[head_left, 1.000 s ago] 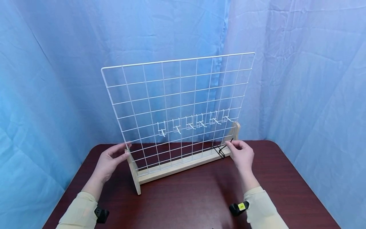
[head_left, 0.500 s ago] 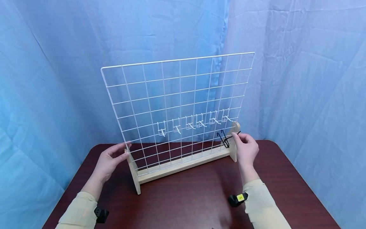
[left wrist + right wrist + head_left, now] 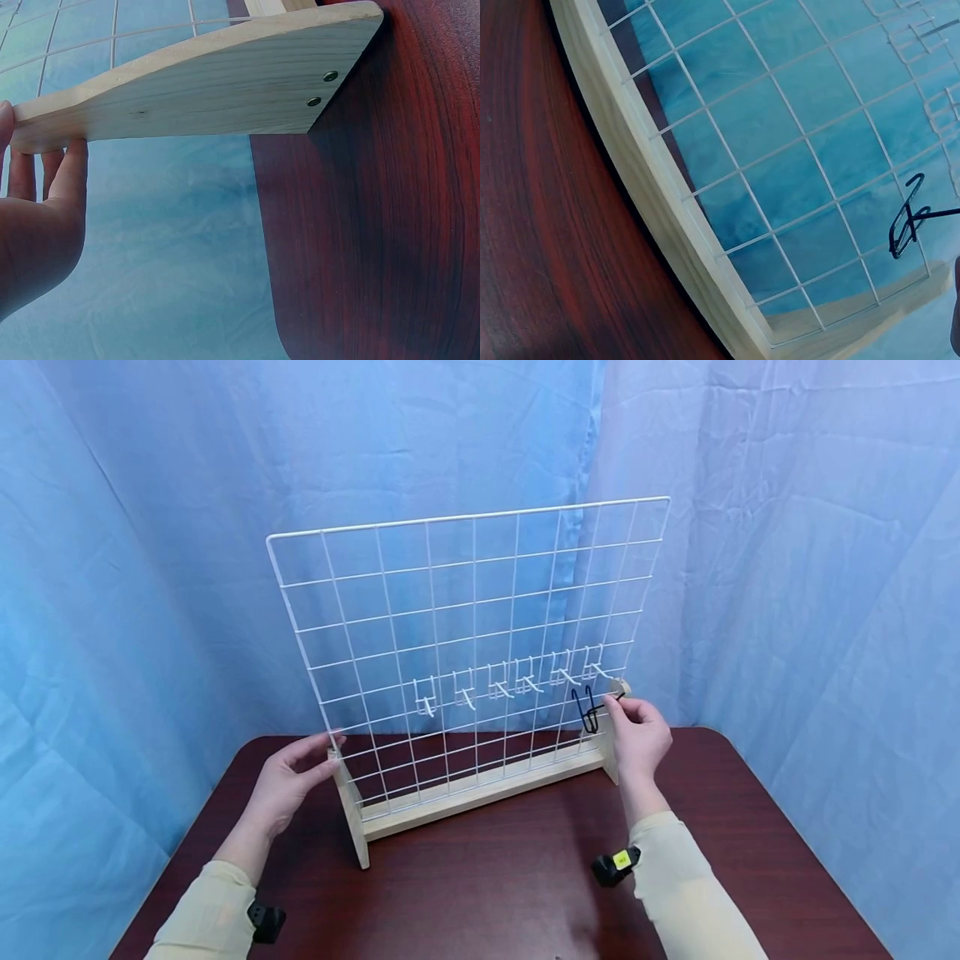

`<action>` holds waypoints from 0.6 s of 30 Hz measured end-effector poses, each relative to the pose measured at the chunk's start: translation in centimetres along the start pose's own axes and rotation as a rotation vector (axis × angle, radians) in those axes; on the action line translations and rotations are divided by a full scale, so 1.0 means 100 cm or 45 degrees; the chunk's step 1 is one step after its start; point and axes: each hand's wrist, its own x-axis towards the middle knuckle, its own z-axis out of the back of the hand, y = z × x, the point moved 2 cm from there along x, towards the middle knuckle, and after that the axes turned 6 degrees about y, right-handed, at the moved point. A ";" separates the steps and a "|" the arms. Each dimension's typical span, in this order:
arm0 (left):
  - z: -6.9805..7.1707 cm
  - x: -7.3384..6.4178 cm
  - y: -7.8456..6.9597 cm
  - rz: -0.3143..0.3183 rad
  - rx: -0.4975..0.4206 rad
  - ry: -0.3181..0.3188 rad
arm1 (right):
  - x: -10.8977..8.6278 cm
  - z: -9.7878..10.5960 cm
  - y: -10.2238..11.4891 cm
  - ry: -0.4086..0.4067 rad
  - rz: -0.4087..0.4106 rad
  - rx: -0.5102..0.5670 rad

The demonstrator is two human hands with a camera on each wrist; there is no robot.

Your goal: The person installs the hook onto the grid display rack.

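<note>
A white wire grid panel stands in a pale wooden base with upright end pieces. Several white hooks hang in a row across its lower half. My right hand pinches the prong of a black wire hook in front of the grid's lower right corner. In the right wrist view, that black hook overlaps the grid, and only a bit of my hand shows at the edge. My left hand grips the top of the left wooden end piece, thumb on one side and fingers on the other.
The base rests on a dark red-brown table. Blue curtains hang behind and on both sides. Black cameras are worn at both wrists. The right wooden end piece stands right beside my right hand.
My right hand has lifted the black hook from low by the base to just below the rightmost white hook, turning its loops upright. My left hand has stayed put.
</note>
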 end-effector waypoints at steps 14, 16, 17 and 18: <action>-0.001 0.001 0.001 -0.037 -0.017 -0.018 | -0.025 0.009 -0.022 0.291 -0.025 -0.113; -0.001 0.000 0.002 -0.024 0.002 -0.028 | -0.029 0.012 -0.023 0.347 -0.019 -0.138; -0.001 0.000 0.002 -0.013 0.016 -0.032 | -0.030 0.015 -0.023 0.369 -0.005 -0.147; -0.001 -0.001 0.002 -0.005 0.029 -0.036 | -0.032 0.017 -0.024 0.389 0.017 -0.156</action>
